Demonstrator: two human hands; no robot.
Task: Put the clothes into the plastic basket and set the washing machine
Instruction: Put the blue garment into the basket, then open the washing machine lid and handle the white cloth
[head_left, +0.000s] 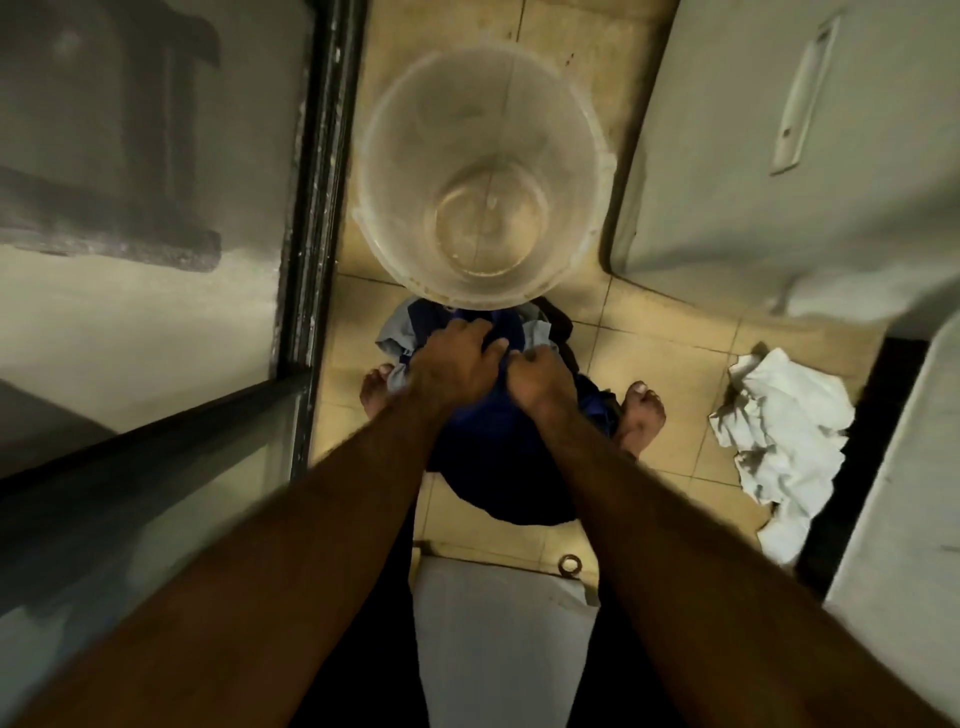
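A translucent round plastic basket (395, 130) stands on the tiled floor straight ahead, with nothing inside it. Just in front of it, between my bare feet, lies a bundle of clothes (498, 467), dark blue with grey-blue pieces at the far side. My left hand (452, 364) and my right hand (540, 382) are side by side on top of the bundle, both shut on the fabric. The bundle's far edge touches the basket's near rim.
A white washing machine (779, 156) stands at the right, a second white appliance (904, 519) nearer on the right. A crumpled white cloth (784, 441) lies on the floor to the right. A glass door with a dark frame (311, 208) runs along the left.
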